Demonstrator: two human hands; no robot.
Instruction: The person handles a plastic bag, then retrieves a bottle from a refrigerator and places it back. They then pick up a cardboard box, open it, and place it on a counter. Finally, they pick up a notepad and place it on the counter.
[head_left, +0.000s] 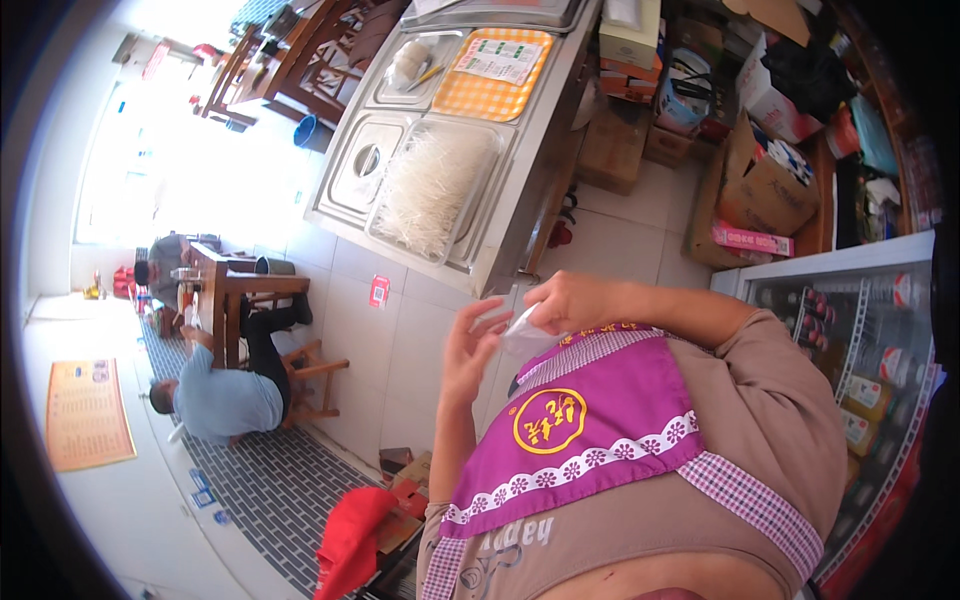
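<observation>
My right hand (570, 301) is bent in front of my chest with its fingers closed on a thin white sheet (527, 335). Whether the sheet is tissue or plastic film, I cannot tell. My left hand (471, 349) is raised just to the left of it, slightly blurred, its fingers spread. Its thumb comes close to the sheet's edge; contact is unclear. Below both hands hangs my purple apron (600, 431) with yellow characters. Beyond them stands a steel counter (491, 259), where a clear plastic tub (435, 191) holds thin white noodles.
On the counter are a lidded steel pan (360, 169), a yellow checked tray (487, 101) and a bagged item (411, 60). A glass-door drinks fridge (847, 337) is at my right, near cardboard boxes (769, 187). Two people sit at a wooden table (225, 292) to the left.
</observation>
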